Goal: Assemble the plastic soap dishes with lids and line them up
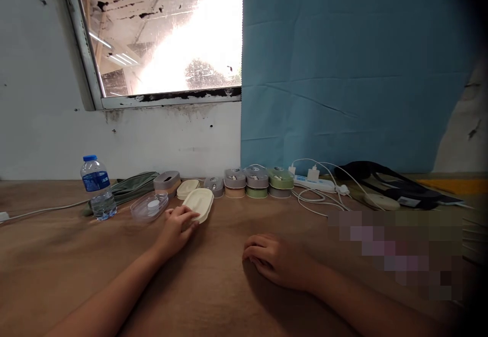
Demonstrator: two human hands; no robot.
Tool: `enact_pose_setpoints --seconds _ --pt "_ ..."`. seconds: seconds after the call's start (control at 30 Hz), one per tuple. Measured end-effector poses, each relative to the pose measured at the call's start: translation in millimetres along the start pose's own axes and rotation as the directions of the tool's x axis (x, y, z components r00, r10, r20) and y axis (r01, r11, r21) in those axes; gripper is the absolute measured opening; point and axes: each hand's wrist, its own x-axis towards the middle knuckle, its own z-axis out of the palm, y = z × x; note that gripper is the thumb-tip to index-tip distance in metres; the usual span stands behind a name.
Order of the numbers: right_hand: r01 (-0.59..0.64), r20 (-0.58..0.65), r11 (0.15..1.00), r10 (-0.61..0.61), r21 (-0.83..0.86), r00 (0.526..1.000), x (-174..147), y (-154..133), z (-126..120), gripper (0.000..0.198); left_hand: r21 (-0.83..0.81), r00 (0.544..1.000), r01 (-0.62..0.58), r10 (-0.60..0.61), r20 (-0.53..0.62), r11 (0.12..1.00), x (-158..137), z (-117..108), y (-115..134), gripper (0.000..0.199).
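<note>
Thumb and fingers of the person's left hand [177,226] are closed on the near edge of a shallow cream lid [201,202], left of centre on the brown tabletop [213,291]; from here I can't tell whether the lid touches the table. The right hand [272,262] rests on the tabletop, its fingers curled in together, their undersides hidden. Just beyond the cream lid sit more cream pieces [186,189] and, to the right, a row of lidded boxes [256,178] in grey, green and tan, mostly stacked in twos. Left of the left hand is a clear tub [139,210], then a water bottle [100,207] with a blue cap. Farther right lies a white power strip [322,185]; behind everything hangs a blue sheet [339,72], beside a bright window [160,37]
</note>
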Motion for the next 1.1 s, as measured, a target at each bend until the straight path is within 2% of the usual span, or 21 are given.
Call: enact_pose_setpoints --seconds 0.13,0.3,0.37,0.47,0.57,0.67,0.87,1.1 --pt "-0.013 0.012 1.0 0.013 0.005 1.0 0 -1 -1 0.025 0.084 0.995 0.061 -0.054 -0.081 0.995 2 -2 -17 0.024" --pt "-0.013 0.026 1.0 0.013 0.006 1.0 1 -3 -2 0.026 0.199 0.991 0.039 -0.013 -0.13 0.979 18 3 -39 0.025" --pt "-0.014 0.031 1.0 0.014 0.007 0.999 1 -3 -2 0.026 0.268 0.994 0.038 -0.008 -0.113 0.963 36 3 -46 0.027" --pt "-0.016 0.036 1.0 0.016 -0.002 0.999 1 -3 -2 0.027 0.379 0.997 0.074 -0.06 -0.048 0.923 70 1 -55 0.029" --pt "-0.002 0.036 1.0 0.003 -0.016 0.999 1 -2 -2 0.027 0.422 0.994 0.101 -0.108 -0.007 0.901 103 1 -62 0.03" --pt "0.015 0.027 1.0 -0.015 -0.016 1.0 1 -1 -1 0.027 0.445 0.989 0.112 -0.143 0.037 0.888 123 8 -69 0.03" --pt "0.008 0.037 1.0 -0.008 -0.012 0.999 0 0 -1 0.026 0.485 0.967 0.146 -0.229 0.115 0.862 130 25 -79 0.03" --pt "0.023 0.027 1.0 -0.022 -0.02 0.999 -1 2 0 0.026 0.501 0.951 0.195 -0.287 0.113 0.843 128 26 -78 0.034"
